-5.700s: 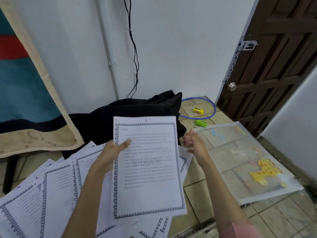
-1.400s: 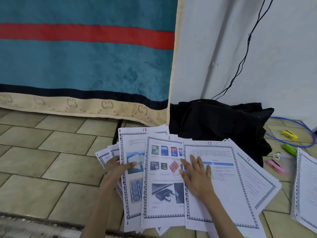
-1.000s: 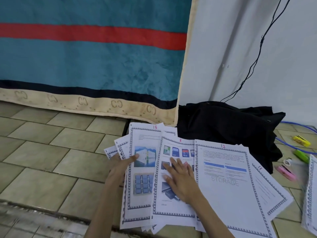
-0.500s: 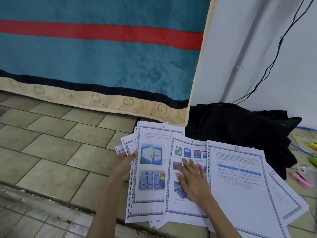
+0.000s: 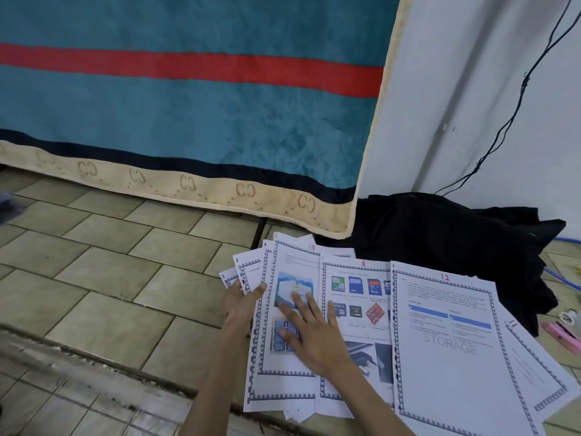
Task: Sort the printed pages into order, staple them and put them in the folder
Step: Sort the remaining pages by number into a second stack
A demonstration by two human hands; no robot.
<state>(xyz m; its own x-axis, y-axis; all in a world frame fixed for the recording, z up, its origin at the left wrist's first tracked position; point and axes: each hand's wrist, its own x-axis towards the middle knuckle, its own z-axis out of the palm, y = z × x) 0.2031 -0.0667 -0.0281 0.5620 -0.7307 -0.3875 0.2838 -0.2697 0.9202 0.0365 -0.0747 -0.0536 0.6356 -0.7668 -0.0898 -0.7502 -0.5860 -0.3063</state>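
Several printed pages with blue patterned borders lie fanned out on the tiled floor. Page 15 [image 5: 295, 262], page 8 [image 5: 361, 357] and page 12 [image 5: 446, 357] carry pink handwritten numbers; page 11 [image 5: 528, 372] peeks out at the right. My right hand [image 5: 309, 335] lies flat with fingers spread on page 15, over its pictures. My left hand [image 5: 240, 305] holds the left edge of page 15, thumb on top, with smaller page corners [image 5: 248, 273] fanned behind it. A pink stapler [image 5: 562, 336] lies at the right edge. The folder is out of view.
A teal blanket [image 5: 188, 121] with a red stripe and beige hem hangs along the wall. Black cloth [image 5: 440, 234] is bunched behind the pages. A black cable [image 5: 515, 108] runs down the white wall, and a blue cable [image 5: 566, 283] lies far right.
My right hand slid left from page 12 across page 8 onto page 15. My left hand kept hold of the fan's left edge. The view swung left, away from the folder.
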